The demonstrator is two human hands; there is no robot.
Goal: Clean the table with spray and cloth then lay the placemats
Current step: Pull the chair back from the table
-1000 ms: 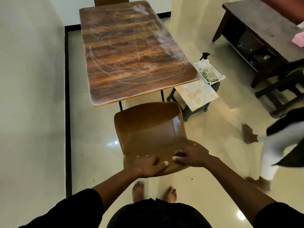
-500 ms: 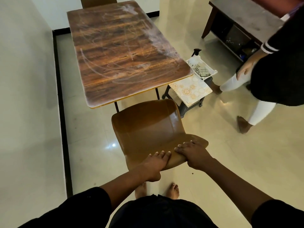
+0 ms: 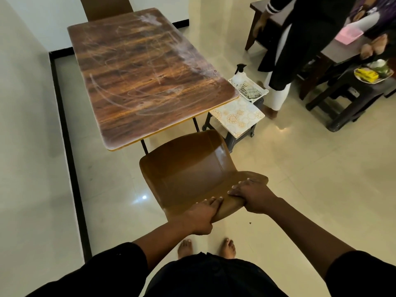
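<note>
On the left I am seeing a pale wall meeting the floor along a dark strip. Next to it the wooden table (image 3: 150, 73) is standing, and its top is showing many whitish smears and scratch-like marks. A second chair back (image 3: 106, 7) is standing at its far end. At the near end the brown chair (image 3: 188, 168) is standing just before the table edge. My left hand (image 3: 202, 215) is gripping the top edge of the chair back, fingers curled over the front and thumb behind. My right hand (image 3: 252, 196) is holding the same edge just beside it, fingers lying over the top, thumb underneath.

Right of the table a small dark stool (image 3: 233, 133) is carrying the patterned placemats (image 3: 236, 115). Beyond them a white basket (image 3: 249, 88) is holding the spray bottle (image 3: 238, 76) and a folded checked cloth (image 3: 250, 93). Further right another person (image 3: 300, 43) in dark clothes is standing beside a dark bench table (image 3: 340, 50), where a pink item (image 3: 348, 35) is lying.
</note>
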